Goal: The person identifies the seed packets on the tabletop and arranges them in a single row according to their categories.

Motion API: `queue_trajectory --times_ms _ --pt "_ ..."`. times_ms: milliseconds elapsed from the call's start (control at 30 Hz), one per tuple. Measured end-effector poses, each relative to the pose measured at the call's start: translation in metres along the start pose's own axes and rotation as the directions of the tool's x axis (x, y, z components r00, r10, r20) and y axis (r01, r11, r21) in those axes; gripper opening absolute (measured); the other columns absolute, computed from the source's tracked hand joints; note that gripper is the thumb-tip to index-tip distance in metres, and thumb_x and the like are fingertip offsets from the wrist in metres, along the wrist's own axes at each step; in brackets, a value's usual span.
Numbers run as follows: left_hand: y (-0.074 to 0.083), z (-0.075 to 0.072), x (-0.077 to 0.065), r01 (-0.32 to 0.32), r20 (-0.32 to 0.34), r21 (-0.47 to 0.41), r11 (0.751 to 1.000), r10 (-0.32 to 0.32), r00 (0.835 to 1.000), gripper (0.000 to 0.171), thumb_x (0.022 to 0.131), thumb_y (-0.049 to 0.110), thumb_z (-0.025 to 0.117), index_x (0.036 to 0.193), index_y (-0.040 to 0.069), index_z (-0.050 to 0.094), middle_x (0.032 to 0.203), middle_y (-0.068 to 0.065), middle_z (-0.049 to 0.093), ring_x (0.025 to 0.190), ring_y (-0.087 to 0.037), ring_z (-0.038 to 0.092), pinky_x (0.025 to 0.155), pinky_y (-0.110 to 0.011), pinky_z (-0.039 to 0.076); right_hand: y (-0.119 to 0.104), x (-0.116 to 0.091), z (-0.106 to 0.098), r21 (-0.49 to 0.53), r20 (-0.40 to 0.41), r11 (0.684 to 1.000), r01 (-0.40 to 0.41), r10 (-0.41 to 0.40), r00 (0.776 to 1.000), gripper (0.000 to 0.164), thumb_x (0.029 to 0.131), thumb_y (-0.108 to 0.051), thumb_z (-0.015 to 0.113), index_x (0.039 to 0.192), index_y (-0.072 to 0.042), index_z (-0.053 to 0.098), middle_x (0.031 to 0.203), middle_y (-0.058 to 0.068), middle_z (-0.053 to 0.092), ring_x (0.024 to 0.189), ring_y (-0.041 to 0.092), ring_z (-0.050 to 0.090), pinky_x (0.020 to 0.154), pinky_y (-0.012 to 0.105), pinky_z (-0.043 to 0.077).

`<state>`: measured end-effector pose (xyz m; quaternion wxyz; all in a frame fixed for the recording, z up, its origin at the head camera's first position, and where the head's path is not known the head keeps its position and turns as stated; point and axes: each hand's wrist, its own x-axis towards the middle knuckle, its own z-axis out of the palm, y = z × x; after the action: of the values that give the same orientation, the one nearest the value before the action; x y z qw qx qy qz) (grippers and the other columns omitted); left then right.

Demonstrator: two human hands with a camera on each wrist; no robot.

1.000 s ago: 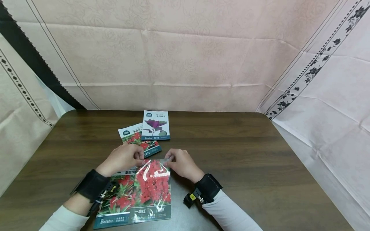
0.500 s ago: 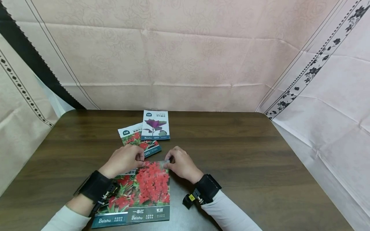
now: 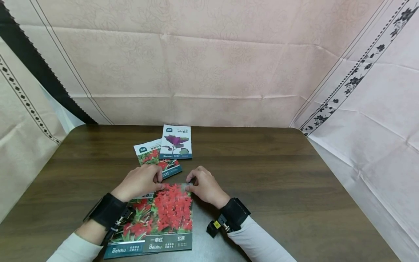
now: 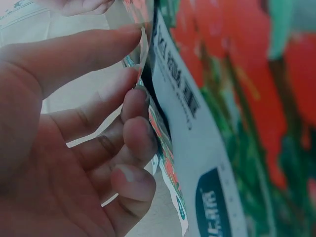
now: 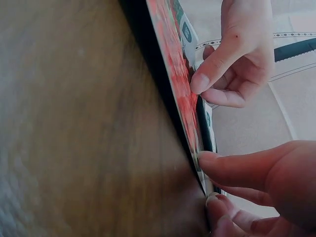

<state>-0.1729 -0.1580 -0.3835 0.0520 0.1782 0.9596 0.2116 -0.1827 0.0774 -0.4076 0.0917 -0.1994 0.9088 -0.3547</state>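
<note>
Both hands pinch the top edge of a seed packet (image 3: 173, 211) with a big red flower cluster printed on it. My left hand (image 3: 139, 182) grips near its top left corner, thumb on the front. At the top right corner, my right hand (image 3: 207, 187) does the same; the right wrist view shows thumb and finger (image 5: 237, 165) on either side of the thin edge. Under the held packet, poking out to the left, lies another red-flowered packet (image 3: 131, 233) with a blue bottom band. Its white top with printing fills much of the left wrist view.
Farther back on the wooden table (image 3: 262, 174), a packet with a purple plant (image 3: 175, 142) overlaps a tilted red-flowered packet (image 3: 148, 154). The left hand partly covers that tilted one. A pale patterned cloth (image 3: 209, 72) hangs behind the table.
The held packet's plastic glare has gone and its print shows plainly. It has shifted slightly left, with its top edge a little nearer me. Both hands keep their pinch; the back packets stay put.
</note>
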Motion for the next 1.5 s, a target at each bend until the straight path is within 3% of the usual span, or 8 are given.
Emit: queue_trajectory --times_ms 567,833,1000,1333,1500 --pt "-0.003 -0.001 0.002 0.005 0.034 -0.01 1.0 -0.005 0.999 0.023 0.083 0.024 0.076 0.072 0.019 0.057 0.066 0.003 0.051 0.056 -0.013 0.043 0.052 -0.028 0.03 0.0 0.0 0.002 -0.005 -0.012 1.0 0.003 -0.003 1.0 0.013 0.087 -0.016 0.072 0.099 -0.012 0.067 0.101 0.003 0.054 0.08 0.011 0.051 0.071 0.024 0.043" --pt "-0.006 0.0 0.003 0.023 0.039 -0.012 1.0 -0.022 0.999 0.025 0.084 0.027 0.075 0.07 0.02 0.057 0.066 0.003 0.052 0.056 -0.013 0.044 0.053 -0.028 0.032 0.0 0.001 -0.002 0.055 -0.021 0.998 0.016 -0.015 1.0 0.008 0.089 -0.014 0.069 0.097 -0.012 0.068 0.099 0.004 0.057 0.077 0.012 0.05 0.069 0.025 0.043" --pt "-0.008 -0.008 0.001 0.018 0.035 -0.042 0.999 -0.017 0.999 0.024 0.088 0.032 0.07 0.072 0.019 0.059 0.066 0.002 0.051 0.055 -0.013 0.043 0.053 -0.028 0.032 0.004 0.003 -0.007 0.103 -0.057 0.995 0.02 -0.014 0.998 0.006 0.092 -0.016 0.066 0.096 -0.013 0.069 0.099 0.004 0.059 0.075 0.014 0.052 0.065 0.025 0.043" --pt "-0.018 -0.027 0.005 -0.011 -0.045 -0.108 0.994 0.006 0.999 0.021 0.094 0.032 0.063 0.083 0.015 0.066 0.068 0.002 0.054 0.056 -0.013 0.044 0.054 -0.027 0.034 0.005 0.004 -0.022 0.223 -0.142 0.975 0.009 0.023 0.99 0.005 0.092 -0.017 0.067 0.096 -0.015 0.069 0.103 0.005 0.064 0.077 0.018 0.055 0.063 0.027 0.046" --pt "-0.016 -0.036 0.025 0.068 -0.098 -0.106 0.992 -0.079 0.992 0.034 0.096 0.038 0.059 0.073 0.013 0.062 0.06 0.001 0.053 0.053 -0.014 0.044 0.051 -0.028 0.032 0.005 0.006 -0.029 0.241 -0.186 0.97 0.012 0.034 0.982 0.005 0.092 -0.016 0.067 0.096 -0.014 0.069 0.1 0.005 0.066 0.078 0.018 0.056 0.065 0.029 0.046"
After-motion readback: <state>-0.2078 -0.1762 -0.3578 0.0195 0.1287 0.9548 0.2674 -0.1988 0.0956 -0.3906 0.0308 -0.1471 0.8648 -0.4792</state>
